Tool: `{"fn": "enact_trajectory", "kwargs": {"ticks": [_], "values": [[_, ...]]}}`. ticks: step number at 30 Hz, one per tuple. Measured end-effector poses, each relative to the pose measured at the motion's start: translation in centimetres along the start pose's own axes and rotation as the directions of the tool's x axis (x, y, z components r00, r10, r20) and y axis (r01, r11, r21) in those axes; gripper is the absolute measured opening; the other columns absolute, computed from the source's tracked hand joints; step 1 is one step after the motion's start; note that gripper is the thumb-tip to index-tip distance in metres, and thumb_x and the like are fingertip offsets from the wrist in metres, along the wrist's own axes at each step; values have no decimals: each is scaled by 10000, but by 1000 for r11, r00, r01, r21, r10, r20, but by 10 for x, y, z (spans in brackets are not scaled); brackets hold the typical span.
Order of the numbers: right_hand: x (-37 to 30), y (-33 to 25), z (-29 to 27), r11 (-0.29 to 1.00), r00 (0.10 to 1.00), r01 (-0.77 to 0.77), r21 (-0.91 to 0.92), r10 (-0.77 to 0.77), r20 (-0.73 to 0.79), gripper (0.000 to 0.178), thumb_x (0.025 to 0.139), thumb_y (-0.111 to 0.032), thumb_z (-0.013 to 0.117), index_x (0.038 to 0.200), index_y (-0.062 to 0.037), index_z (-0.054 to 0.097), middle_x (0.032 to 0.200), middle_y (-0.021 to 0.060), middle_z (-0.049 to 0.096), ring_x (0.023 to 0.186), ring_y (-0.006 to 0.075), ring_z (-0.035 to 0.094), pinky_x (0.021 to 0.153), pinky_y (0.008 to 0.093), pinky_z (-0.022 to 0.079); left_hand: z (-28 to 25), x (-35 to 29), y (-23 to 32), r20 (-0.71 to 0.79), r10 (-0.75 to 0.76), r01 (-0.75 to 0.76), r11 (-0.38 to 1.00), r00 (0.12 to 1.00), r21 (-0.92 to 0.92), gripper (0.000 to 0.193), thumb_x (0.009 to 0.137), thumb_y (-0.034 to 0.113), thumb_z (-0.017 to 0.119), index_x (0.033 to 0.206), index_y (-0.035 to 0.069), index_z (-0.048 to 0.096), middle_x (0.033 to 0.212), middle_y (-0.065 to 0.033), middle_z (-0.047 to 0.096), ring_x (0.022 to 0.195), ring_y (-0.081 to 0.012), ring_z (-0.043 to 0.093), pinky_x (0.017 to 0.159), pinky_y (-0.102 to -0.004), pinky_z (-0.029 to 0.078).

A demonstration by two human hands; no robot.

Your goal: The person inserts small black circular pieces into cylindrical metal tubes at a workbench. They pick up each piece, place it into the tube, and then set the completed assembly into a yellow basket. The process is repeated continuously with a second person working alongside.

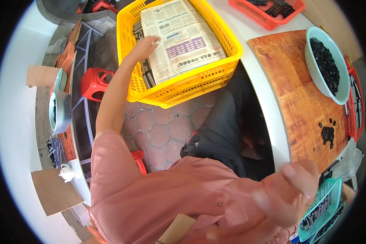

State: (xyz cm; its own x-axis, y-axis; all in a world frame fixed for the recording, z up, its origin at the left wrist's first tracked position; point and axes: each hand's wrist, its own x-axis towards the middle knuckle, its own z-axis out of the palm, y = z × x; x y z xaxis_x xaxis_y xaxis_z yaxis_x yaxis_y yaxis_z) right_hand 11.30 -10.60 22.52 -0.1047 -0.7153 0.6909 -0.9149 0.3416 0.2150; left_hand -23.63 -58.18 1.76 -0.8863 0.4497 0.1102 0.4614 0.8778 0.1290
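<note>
A yellow plastic crate (187, 84) stands at the top middle, with sheets of newspaper (183, 28) laid over its contents. Dark, tube-like pieces (145, 75) show in the gap along the crate's left side. My left hand (145, 47) reaches over that side, its fingers closed at the newspaper's left edge. At the lower right, my right hand (288, 191) is raised in front of my body, near the table's edge. Motion smears its bent fingers, so whether it holds anything is unclear.
To the right, a wooden board (276, 77) bears a pale basin (309, 69) of small black rings and a loose pile of rings (327, 134). Red baskets (268, 22) and green baskets (337, 191) hold dark parts. A red stool (95, 83) stands left on the tiled floor.
</note>
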Motion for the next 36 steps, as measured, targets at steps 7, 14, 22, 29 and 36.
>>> {"fn": "enact_trajectory", "kwargs": {"ticks": [7,14,22,29,36], "values": [[10,18,24,1000,1000,-10,-6,10,4,428,877,-129,752,1256,-2,599,1337,266,520,1138,441,591,934,525,517,76,92,-28,-73,-289,287,957,954,-37,757,1034,653,389,1620,177,323,1691,-193,228,1543,-417,235,1230,-591,253],[-52,29,33,847,900,-374,-378,430,74,465,888,-131,760,1291,5,573,1411,292,484,1199,473,571,971,557,510,97,82,3,27,-475,472,878,879,74,742,1035,687,292,1644,266,264,1714,-178,153,1567,-403,166,1233,-656,123],[-117,57,76,638,673,-662,-393,737,63,407,899,-69,741,1275,42,636,1390,285,546,1180,468,580,954,525,512,103,57,-8,-19,-516,516,855,856,56,720,1041,658,317,1642,263,282,1708,-180,178,1571,-384,167,1245,-606,124],[-148,66,82,653,654,-648,-392,741,151,350,929,-59,685,1265,22,633,1373,263,575,1197,428,591,968,524,499,99,48,-6,-19,-534,533,841,845,97,708,1039,635,346,1630,248,307,1708,-175,188,1559,-380,199,1226,-628,149],[-178,57,90,603,580,-700,-383,793,188,363,911,-44,680,1264,7,610,1346,248,591,1176,411,602,996,529,481,95,7,-32,7,-593,590,803,805,81,735,1035,634,345,1640,222,278,1716,-167,169,1587,-351,135,1237,-620,108]]}}
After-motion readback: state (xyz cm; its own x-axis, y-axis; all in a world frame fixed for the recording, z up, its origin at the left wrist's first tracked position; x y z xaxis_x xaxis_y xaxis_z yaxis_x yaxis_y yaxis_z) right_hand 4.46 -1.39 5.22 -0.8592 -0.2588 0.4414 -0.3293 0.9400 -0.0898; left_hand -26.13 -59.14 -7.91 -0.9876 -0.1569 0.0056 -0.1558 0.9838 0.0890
